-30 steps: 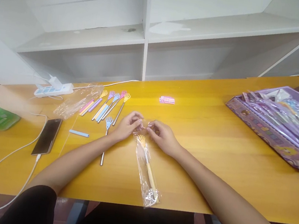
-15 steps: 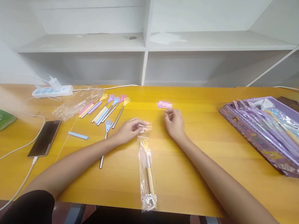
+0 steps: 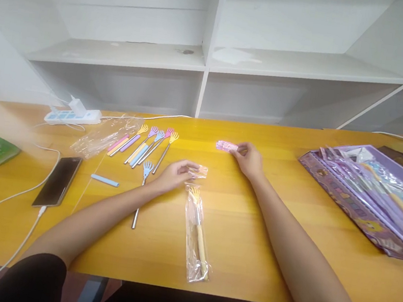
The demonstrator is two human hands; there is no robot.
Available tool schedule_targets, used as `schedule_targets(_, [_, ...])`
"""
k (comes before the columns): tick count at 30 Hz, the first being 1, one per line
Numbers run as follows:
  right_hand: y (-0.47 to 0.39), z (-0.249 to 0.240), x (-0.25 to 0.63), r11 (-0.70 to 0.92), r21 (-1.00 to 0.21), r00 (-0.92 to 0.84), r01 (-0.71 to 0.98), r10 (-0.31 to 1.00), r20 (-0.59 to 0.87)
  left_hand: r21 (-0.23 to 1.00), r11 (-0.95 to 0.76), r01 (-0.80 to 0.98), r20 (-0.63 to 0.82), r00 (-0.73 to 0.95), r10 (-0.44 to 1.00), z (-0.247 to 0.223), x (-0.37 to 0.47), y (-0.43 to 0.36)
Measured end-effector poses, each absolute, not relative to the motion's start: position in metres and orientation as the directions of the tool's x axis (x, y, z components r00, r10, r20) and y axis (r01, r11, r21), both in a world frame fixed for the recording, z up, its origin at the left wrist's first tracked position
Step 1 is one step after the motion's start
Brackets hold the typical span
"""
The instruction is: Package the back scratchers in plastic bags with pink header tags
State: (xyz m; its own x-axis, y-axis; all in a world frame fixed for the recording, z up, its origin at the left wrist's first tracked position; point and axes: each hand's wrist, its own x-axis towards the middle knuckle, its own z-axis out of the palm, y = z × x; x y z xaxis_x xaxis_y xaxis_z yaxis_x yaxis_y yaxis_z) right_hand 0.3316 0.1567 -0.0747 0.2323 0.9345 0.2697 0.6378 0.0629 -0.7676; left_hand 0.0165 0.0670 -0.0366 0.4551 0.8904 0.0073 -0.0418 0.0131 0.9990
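Observation:
My left hand has its thumb and fingers closed on the top of a clear plastic bag lying on the table. Inside that bag is a yellow hand-shaped back scratcher with a metal rod and a pale yellow grip. Farther back, my right hand pinches the right end of a small pile of pink labels. Left of my left hand lies a blue back scratcher, its rod partly passing under my forearm. A loose blue grip tube lies farther left.
Several back scratchers and coloured tubes lie at the back left beside empty clear bags. A phone on a cable and a power strip are at left. A purple box of bagged items stands at right, white shelves behind.
My right hand has moved onto the right end of the pink labels, and its fingers now pinch them. My left hand stays at the bag's top. The view has shifted slightly.

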Motion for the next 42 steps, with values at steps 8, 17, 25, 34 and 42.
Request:
schedule_targets(8, [0.137, -0.021, 0.353, 0.083, -0.993, 0.254, 0.084, 0.962, 0.102, 0.986, 0.135, -0.098, -0.077, 0.451, 0.889, -0.042, 0.015, 0.072])
schedule_targets(17, [0.054, -0.037, 0.243, 0.087, -0.995, -0.043, -0.056, 0.995, 0.09, 0.891, 0.341, -0.3, -0.086, 0.625, 0.776, -0.038, 0.016, 0.075])
schedule_targets(25, [0.054, -0.056, 0.25, 0.138, -0.99, -0.018, 0.021, 0.99, 0.138, 0.804, 0.461, -0.375, -0.156, 0.616, 0.772, -0.032, 0.016, 0.074])
schedule_targets(34, [0.043, -0.053, 0.248, 0.219, -0.972, -0.031, 0.084, 0.976, 0.217, 0.778, 0.481, -0.404, -0.174, 0.597, 0.783, -0.027, 0.016, 0.072])
schedule_targets(42, [0.04, -0.046, 0.247, 0.289, -0.947, -0.054, 0.14, 0.957, 0.285, 0.75, 0.522, -0.407, -0.162, 0.652, 0.741, -0.029, 0.015, 0.072])
